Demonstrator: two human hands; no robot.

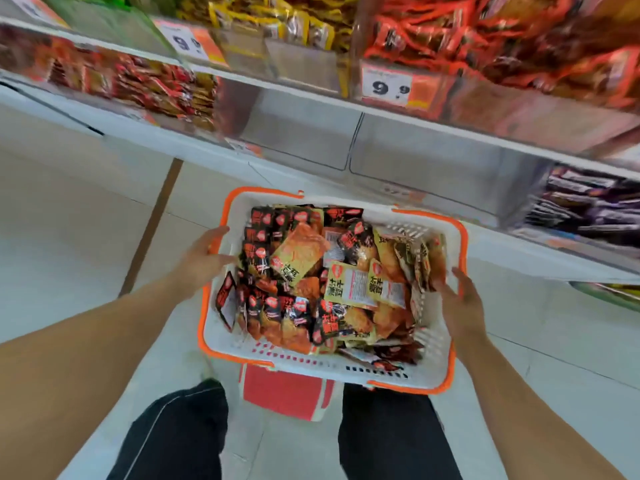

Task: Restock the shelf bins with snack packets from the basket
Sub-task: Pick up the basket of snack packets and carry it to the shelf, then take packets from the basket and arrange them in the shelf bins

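A white basket with an orange rim (pixel 322 370) stands low in front of me, heaped with black, orange and yellow snack packets (pixel 311 271). My left hand (pixel 204 258) lies on the basket's left rim, fingers spread toward the packets. My right hand (pixel 459 301) hovers at the right rim, fingers apart and holding nothing, its fingertips close to the packets on that side. Clear shelf bins (pixel 304 133) directly above the basket show no packets inside.
A red stool or crate (pixel 284 396) sits under the basket, between my legs in dark trousers. Upper bins hold yellow packets (pixel 298 26) and red packets (pixel 502 39), with price tags (pixel 389 86) in front. A bin of dark purple packets (pixel 581 206) is at right. White floor tiles lie left.
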